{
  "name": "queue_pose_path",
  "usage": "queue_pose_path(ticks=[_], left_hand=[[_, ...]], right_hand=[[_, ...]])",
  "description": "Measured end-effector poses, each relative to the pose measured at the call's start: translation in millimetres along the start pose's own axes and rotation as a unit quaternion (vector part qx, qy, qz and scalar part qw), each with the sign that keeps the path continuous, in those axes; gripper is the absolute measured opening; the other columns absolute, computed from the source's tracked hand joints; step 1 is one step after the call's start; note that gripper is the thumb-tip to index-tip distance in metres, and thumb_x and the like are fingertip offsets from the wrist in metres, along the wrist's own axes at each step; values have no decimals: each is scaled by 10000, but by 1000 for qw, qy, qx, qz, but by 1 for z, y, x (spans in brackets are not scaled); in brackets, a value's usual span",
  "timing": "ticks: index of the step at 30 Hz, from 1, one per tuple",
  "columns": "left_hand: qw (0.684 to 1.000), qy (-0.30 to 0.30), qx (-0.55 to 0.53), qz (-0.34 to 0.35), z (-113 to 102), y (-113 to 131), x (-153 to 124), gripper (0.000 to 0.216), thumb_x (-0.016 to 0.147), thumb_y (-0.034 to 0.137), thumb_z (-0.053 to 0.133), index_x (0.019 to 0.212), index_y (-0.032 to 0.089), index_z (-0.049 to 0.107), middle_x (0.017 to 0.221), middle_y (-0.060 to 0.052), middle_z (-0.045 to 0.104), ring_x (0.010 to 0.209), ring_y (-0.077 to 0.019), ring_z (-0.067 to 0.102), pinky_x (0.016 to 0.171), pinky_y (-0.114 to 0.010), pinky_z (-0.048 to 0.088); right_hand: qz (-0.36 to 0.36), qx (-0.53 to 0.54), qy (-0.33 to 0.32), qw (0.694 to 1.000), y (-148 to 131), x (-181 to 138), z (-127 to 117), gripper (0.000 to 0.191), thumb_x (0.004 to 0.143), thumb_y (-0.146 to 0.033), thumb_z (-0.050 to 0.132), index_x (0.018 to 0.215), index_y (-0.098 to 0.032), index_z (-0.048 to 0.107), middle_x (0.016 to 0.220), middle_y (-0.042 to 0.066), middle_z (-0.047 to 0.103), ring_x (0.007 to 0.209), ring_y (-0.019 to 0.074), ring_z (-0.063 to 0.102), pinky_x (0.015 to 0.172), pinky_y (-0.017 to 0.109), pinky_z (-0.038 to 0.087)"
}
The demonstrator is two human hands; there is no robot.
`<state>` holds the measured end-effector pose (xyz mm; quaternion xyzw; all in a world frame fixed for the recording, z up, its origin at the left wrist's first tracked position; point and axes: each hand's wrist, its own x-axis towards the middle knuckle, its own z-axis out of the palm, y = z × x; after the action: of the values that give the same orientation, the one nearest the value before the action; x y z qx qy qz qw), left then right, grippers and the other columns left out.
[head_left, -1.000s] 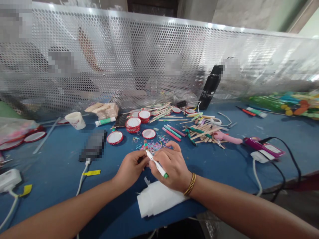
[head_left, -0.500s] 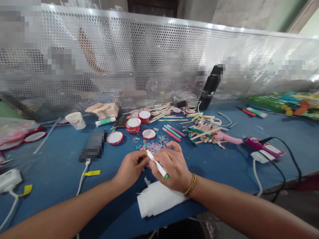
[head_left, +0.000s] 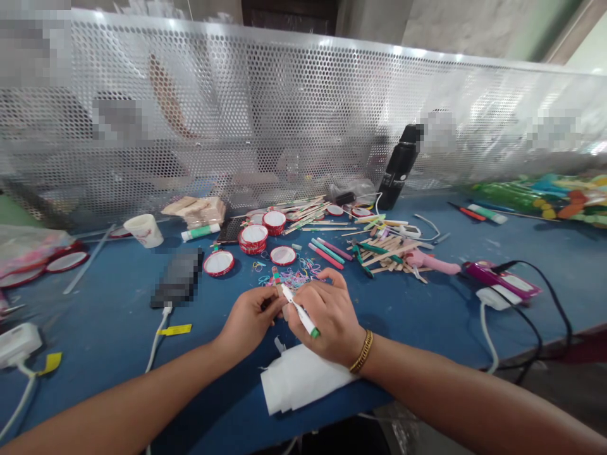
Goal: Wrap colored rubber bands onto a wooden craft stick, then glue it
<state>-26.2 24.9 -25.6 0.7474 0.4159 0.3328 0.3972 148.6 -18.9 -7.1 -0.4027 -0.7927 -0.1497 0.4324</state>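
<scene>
Between fingers [head_left: 312, 298], slim white marker [head_left: 302, 314], narrow stick [head_left: 275, 274]

Head-worn view, down across table [head_left: 417, 316]

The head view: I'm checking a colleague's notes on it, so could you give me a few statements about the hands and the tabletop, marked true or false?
1. The right hand holds a white marker with a green end. True.
2. The left hand rests on the phone. False: the left hand pinches a small piece with a coloured end.
3. A folded white sheet lies on the blue table. True.
4. The three coloured pens stand in the white cup. False: the three coloured pens lie on the blue table.
5. The black bottle stands in front of the perforated screen. True.
</scene>
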Motion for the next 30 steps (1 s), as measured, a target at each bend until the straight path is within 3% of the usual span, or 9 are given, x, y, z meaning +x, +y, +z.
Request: queue_pose_path(ticks=[13,21,30], left_hand=[[1000,6,2,14,0,-2,-1,332,925,359,518,660,167,576,606,28,526,572,-113,481,530,-204,394],[1000,-3,-7,4,0,2,-1,330,929,383,521,689,168,593,637,26,537,592,-114,491,544,-204,414],[1000,7,4,12,1,1,0,330,918,345,520,638,171,542,594,36,511,566,-109,474,530,-204,389]], right_hand=[[-10,17,-5,1000,0,-1,1,122,880,-220,539,759,-200,529,703,-4,684,670,145,622,910,390,347],[-2,-12,4,1000,0,1,-2,174,874,-208,512,702,-201,491,614,-18,622,587,133,558,866,385,356],[-14,21,0,1000,-1,0,-2,112,873,-210,539,766,-203,511,719,0,697,681,150,637,907,394,345]])
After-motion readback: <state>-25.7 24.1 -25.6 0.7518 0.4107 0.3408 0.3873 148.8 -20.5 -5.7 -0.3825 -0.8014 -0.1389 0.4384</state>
